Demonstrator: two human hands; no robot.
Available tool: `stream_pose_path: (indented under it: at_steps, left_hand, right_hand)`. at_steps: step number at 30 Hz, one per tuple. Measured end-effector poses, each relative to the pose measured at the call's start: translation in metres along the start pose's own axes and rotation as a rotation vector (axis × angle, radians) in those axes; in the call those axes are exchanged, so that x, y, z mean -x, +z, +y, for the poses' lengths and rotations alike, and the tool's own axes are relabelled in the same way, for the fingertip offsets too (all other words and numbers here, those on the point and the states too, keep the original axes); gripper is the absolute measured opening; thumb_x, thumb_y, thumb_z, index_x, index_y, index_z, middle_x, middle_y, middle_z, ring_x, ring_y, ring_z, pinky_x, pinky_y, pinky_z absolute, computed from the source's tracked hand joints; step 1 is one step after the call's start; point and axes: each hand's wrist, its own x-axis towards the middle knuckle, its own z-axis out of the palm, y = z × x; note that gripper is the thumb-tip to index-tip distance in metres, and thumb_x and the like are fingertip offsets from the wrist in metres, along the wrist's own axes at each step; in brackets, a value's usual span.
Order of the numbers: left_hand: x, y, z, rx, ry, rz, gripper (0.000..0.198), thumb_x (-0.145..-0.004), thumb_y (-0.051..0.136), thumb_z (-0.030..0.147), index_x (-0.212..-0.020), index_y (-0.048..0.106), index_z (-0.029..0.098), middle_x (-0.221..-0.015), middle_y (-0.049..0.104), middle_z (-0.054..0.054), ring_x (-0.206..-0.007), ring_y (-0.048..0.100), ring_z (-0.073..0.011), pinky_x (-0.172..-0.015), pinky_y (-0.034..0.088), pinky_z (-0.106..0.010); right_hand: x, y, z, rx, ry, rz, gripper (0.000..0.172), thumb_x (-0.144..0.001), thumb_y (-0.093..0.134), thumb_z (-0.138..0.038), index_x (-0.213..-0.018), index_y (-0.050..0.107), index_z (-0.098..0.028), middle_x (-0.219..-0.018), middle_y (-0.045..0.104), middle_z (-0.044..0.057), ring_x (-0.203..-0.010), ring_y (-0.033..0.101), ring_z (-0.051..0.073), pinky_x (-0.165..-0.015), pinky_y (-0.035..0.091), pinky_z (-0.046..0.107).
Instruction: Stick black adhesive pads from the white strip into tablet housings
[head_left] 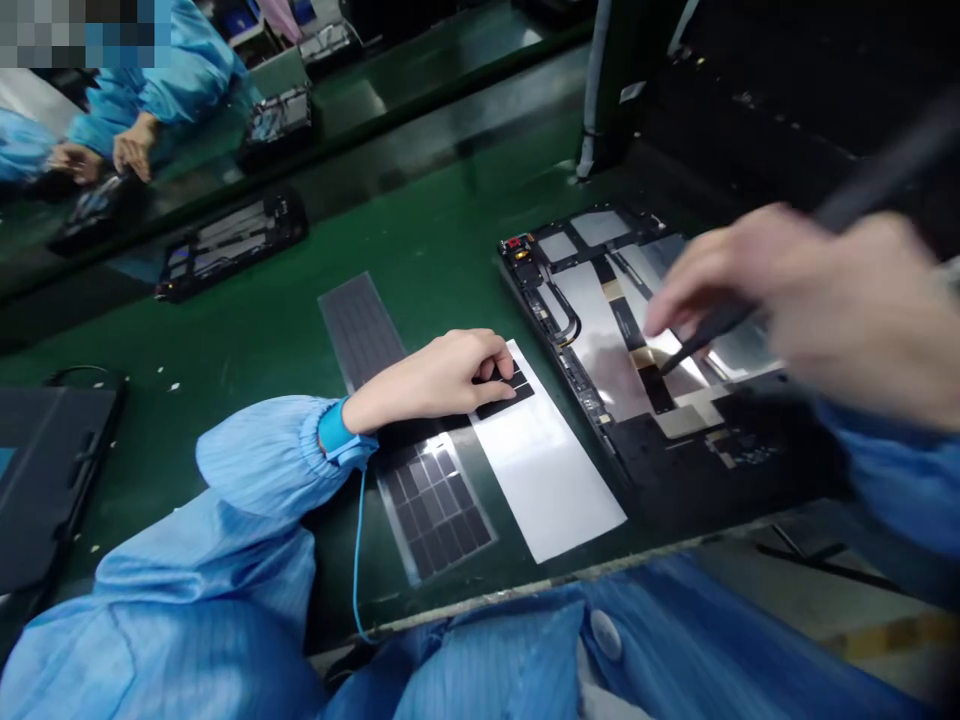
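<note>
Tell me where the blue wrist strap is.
In the head view, the blue anti-static wrist strap circles the person's left wrist, beside the gathered sleeve cuff, with its thin blue cord hanging down.

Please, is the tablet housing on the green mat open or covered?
Open: the tablet housing lies with its inside facing up, and its silver foil panels and dark flex strip are uncovered.
</note>
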Motion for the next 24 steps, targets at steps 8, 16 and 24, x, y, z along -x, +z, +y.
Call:
stream_pose_path:
  at_steps: [8,16,24]
  left_hand:
    - [-0.001,-0.002,-0.003,0.027,0.065,-0.034,0.023,-0.074,0.062,0.031,-0.085,0.053,0.013,-0.070,0.046,0.002,-0.057,0.039,-0.0082,-0.054,0.031,-0.021]
    - [-0.002,0.000,-0.005,0.037,0.064,-0.036,0.021,-0.073,0.062,0.031,-0.083,0.053,0.015,-0.069,0.045,0.003,-0.056,0.039,-0.0081,-0.054,0.032,-0.021]
    - [0.000,-0.001,-0.006,0.004,0.054,-0.004,0.023,-0.073,0.063,0.032,-0.086,0.055,0.014,-0.072,0.049,0.001,-0.059,0.043,-0.0101,-0.054,0.033,-0.022]
  right_hand:
    - [-0.022,0.045,-0.018,0.005,-0.357,-0.413,0.012,-0.080,0.057,-0.027,-0.082,0.059,-0.014,-0.073,0.060,0.001,-0.060,0.054,0.009,-0.054,0.041,0.022]
    - [-0.023,0.048,-0.016,-0.002,-0.368,-0.312,0.008,-0.077,0.059,-0.022,-0.074,0.058,-0.014,-0.067,0.058,0.001,-0.058,0.055,0.009,-0.051,0.041,0.021]
    - [-0.025,0.043,-0.017,-0.225,-0.177,-0.272,0.015,-0.076,0.061,-0.025,-0.067,0.052,-0.017,-0.059,0.057,-0.001,-0.049,0.057,0.011,-0.045,0.044,0.023]
